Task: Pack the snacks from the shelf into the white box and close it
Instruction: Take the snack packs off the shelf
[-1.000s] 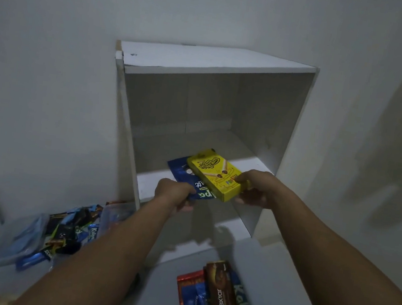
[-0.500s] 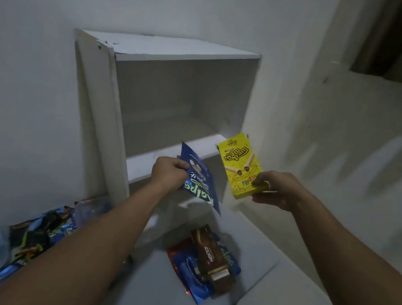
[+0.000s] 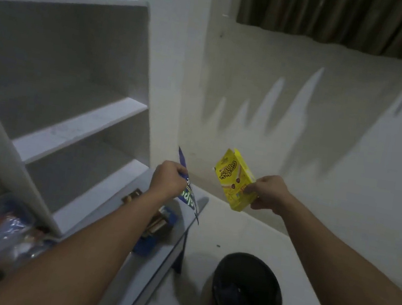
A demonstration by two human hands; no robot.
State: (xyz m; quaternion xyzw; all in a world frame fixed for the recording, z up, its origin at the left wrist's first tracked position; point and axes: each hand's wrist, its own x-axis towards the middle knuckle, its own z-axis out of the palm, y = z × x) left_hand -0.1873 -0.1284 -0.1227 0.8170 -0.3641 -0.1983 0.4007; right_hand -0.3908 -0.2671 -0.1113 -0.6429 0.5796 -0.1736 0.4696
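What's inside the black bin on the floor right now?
The black bin holds dark crumpled material, blurred and too dim to name. Its near wall covers the bottom. Neither held snack is in it.

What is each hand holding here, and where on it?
Left hand grips the blue snack packet mid-length; right hand pinches the yellow snack box at its lower right corner.

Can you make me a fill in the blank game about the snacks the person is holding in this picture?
1. The right hand pinches a snack box whose colour is ____.
2. The left hand grips a snack packet whose colour is ____.
3. The round bin on the floor is coloured ____.
4. The white shelf stands on the ____ side of the picture.

Missing words: yellow; blue; black; left
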